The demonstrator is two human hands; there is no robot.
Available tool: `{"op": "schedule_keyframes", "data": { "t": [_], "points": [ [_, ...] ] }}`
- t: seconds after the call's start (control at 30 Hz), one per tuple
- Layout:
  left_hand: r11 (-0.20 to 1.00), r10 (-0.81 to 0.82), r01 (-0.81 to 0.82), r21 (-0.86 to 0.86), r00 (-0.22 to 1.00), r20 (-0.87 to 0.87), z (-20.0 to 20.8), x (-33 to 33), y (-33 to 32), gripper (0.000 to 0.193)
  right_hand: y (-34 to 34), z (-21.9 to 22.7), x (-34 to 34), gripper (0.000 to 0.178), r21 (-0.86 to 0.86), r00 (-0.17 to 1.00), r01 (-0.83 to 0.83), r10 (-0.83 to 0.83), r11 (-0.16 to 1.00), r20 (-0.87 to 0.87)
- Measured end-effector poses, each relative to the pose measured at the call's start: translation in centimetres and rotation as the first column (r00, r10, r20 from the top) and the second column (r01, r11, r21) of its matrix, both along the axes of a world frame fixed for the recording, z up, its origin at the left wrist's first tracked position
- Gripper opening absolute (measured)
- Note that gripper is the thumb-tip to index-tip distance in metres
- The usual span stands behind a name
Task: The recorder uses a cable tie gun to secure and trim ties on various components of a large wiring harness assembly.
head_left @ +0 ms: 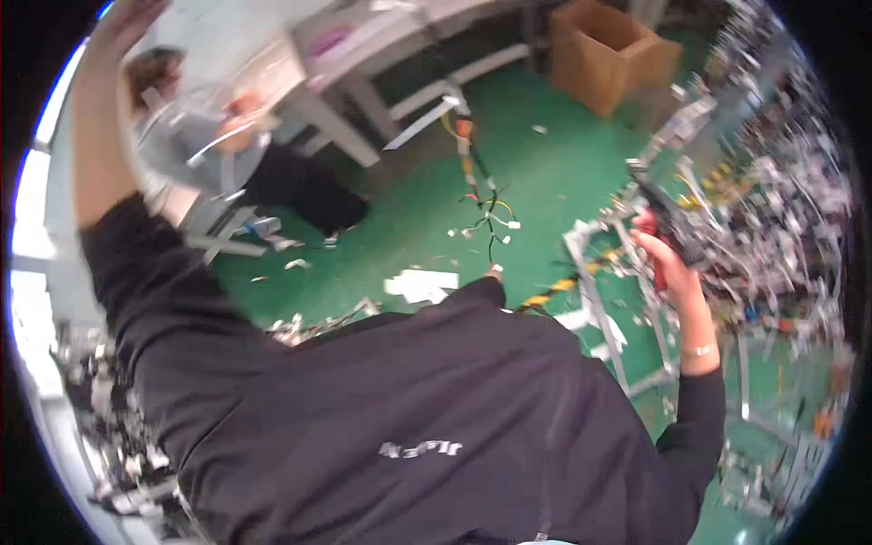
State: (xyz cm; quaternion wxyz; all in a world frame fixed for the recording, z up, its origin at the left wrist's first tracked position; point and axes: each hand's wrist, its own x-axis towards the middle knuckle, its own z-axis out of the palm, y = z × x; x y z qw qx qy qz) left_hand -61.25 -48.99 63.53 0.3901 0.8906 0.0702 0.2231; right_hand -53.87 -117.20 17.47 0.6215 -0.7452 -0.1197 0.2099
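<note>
Green floor, seemingly bright windows

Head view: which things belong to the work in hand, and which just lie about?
In use:
- black-and-red tool, in the right grip
- wire bundle, possibly

Lying about, apparently:
- cardboard box
- white papers on the green floor

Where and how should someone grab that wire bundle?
Probably grip the wire bundle by its orange upper section, from the right: there it runs gathered, while its lower end fans out into branches, and a white strip juts out on the left.
</note>
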Motion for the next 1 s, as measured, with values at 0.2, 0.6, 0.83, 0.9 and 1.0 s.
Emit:
{"op": "schedule_keyframes", "data": {
  "t": [0.2, 0.6, 0.83, 0.9, 1.0],
  "points": [
    [0.793, -0.539, 0.373, -0.481, 0.798, -0.269, -7.2, 7.4, -11.4, 0.024, 14.6, 2.1, -4.9, 0.052, 0.507, 0.964, -0.076, -0.067, 0.859, 0.258],
    [0.209, -0.59, 0.31, -0.927, 0.796, 0.133, -12.1, 11.5, -15.1, 0.037, 30.4, 12.4, -6.7, 0.047, 0.579, 0.894, -0.381, 0.128, 0.721, 0.429],
    [-0.109, -0.234, 0.293, -0.95, 0.921, 0.311, -16.1, 20.4, -15.5, 0.04, 26.2, 14.8, -1.6, 0.042, 0.8, 0.912, -0.404, 0.264, 0.443, 0.315],
    [-0.044, -0.358, 0.329, -0.943, 0.876, 0.322, -18.9, 20.1, -15.7, 0.037, 23.2, 16.3, 0.5, 0.042, 0.808, 0.916, -0.395, 0.247, 0.437, 0.315],
    [-0.289, -0.724, 0.312, -0.905, 0.547, 0.42, -22.1, 17.8, -15.1, 0.033, 19.6, 18.3, 4.4, 0.045, 0.746, 0.921, -0.389, 0.22, 0.54, 0.321]
  ]
}}
